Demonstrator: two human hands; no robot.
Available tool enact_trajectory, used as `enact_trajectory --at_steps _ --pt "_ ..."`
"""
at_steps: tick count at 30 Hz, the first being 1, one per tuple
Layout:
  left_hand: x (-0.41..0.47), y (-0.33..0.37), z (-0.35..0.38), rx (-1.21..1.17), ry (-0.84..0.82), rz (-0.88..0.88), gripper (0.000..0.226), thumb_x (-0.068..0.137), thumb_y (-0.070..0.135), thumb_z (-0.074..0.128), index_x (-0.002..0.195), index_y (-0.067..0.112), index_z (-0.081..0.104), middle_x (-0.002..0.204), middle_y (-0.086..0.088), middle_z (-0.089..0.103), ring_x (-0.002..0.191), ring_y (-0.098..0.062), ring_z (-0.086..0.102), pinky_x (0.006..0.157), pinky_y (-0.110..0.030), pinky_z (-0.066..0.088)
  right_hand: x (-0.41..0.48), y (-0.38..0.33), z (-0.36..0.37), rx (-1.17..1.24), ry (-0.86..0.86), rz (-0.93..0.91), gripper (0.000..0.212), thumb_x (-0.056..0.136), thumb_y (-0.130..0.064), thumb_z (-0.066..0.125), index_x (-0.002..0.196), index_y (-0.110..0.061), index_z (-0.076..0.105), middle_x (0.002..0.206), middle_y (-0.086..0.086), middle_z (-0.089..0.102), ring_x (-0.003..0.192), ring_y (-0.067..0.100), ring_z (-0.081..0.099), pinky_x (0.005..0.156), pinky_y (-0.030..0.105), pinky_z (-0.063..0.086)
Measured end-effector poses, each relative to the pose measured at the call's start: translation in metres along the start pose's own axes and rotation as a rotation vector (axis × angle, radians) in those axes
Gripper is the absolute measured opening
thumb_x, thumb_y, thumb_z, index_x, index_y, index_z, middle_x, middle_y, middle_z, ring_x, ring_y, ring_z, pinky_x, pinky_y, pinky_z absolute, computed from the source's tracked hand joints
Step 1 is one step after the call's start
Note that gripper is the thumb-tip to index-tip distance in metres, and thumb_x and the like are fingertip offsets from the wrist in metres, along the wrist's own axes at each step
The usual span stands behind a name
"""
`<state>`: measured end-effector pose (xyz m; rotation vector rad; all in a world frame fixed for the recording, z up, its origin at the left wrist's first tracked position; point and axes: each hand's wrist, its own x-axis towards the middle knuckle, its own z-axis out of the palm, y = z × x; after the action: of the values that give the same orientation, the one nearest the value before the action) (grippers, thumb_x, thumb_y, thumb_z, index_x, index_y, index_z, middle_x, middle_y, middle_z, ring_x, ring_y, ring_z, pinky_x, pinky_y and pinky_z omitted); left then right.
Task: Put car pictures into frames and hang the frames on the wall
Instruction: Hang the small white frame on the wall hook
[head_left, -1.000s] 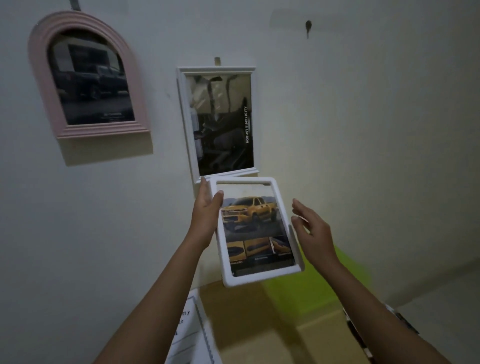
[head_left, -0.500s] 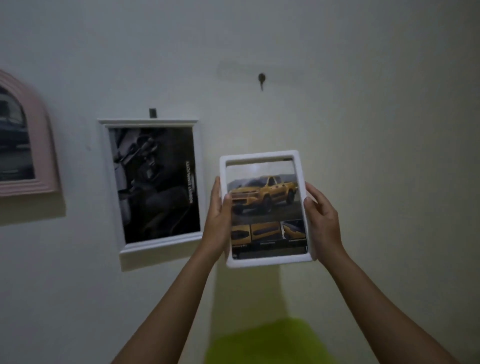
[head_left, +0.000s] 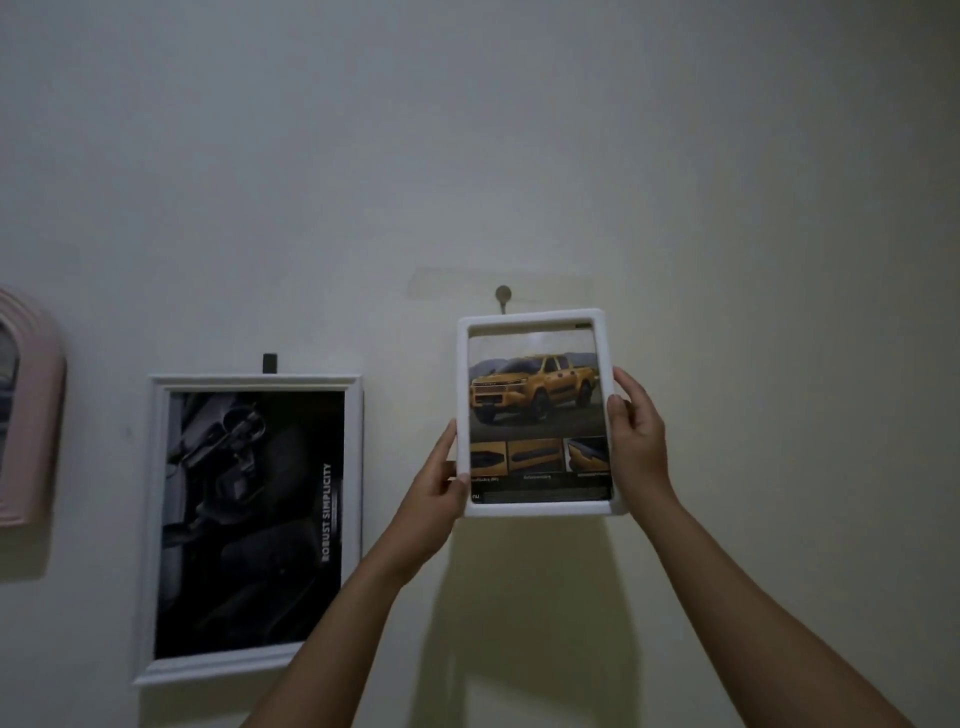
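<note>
With our left hand (head_left: 435, 486) and right hand (head_left: 636, 434) gripping its sides, we steady the white rounded plastic frame (head_left: 535, 415) so its top meets the round metal wall hook (head_left: 503, 295) above them.

Pink arched frame (head_left: 36, 415): cut off by the left picture edge, and its contents cannot be made out.
Wall hook (head_left: 503, 295): the lower end meets the top rail of the small white frame (head_left: 530, 318). Whether the two engage cannot be told, because the frame's back is hidden.
Left hand (head_left: 436, 488) and right hand (head_left: 641, 441): fingertips are hidden behind the side rails.
Both forearms: cut off by the bottom edge.
Car picture (head_left: 535, 395): the caption lines under the three small panels are too small to read.
</note>
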<state>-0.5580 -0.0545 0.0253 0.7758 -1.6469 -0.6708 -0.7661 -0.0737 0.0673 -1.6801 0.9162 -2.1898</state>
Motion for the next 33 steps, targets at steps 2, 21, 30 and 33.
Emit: enact_trajectory --at_steps 2,21,30,33 --pt "0.012 -0.001 0.001 0.033 0.055 0.027 0.056 0.099 0.011 0.037 0.145 0.035 0.017 0.127 -0.008 0.054 0.114 -0.018 0.055 0.094 -0.035 0.048 0.014 0.001 0.008 -0.011 -0.029 -0.021 0.037 0.1 -0.017 0.034 0.135 -0.019 0.044 0.134 0.007 0.052 0.119 0.024 0.052 0.097 0.046 0.048" --pt "0.049 -0.022 -0.021 0.147 0.165 0.041 0.06 0.098 0.006 0.036 0.146 0.033 0.013 0.147 -0.01 0.035 0.132 -0.024 0.038 0.11 -0.042 0.034 0.042 0.038 0.061 0.007 -0.074 0.047 0.042 0.102 -0.019 0.028 0.143 -0.022 0.03 0.148 0.001 0.036 0.133 0.017 0.038 0.104 0.027 0.036" --pt "0.055 -0.04 -0.02 0.164 0.166 0.11 0.061 0.098 0.004 0.036 0.146 0.031 0.011 0.154 0.005 0.02 0.138 -0.011 0.026 0.109 -0.024 0.026 0.047 0.052 0.064 -0.003 -0.086 0.0 0.043 0.101 -0.017 0.03 0.145 -0.019 0.028 0.152 -0.002 0.03 0.139 0.013 0.028 0.106 0.019 0.025" --pt "0.049 -0.048 -0.014 0.16 0.166 0.115 0.061 0.098 0.006 0.036 0.146 0.031 0.009 0.149 0.015 0.018 0.133 -0.002 0.023 0.102 -0.015 0.025 0.046 0.057 0.062 -0.016 -0.111 -0.002 0.043 0.101 -0.017 0.03 0.145 -0.02 0.028 0.152 -0.002 0.03 0.139 0.013 0.029 0.109 0.023 0.027"
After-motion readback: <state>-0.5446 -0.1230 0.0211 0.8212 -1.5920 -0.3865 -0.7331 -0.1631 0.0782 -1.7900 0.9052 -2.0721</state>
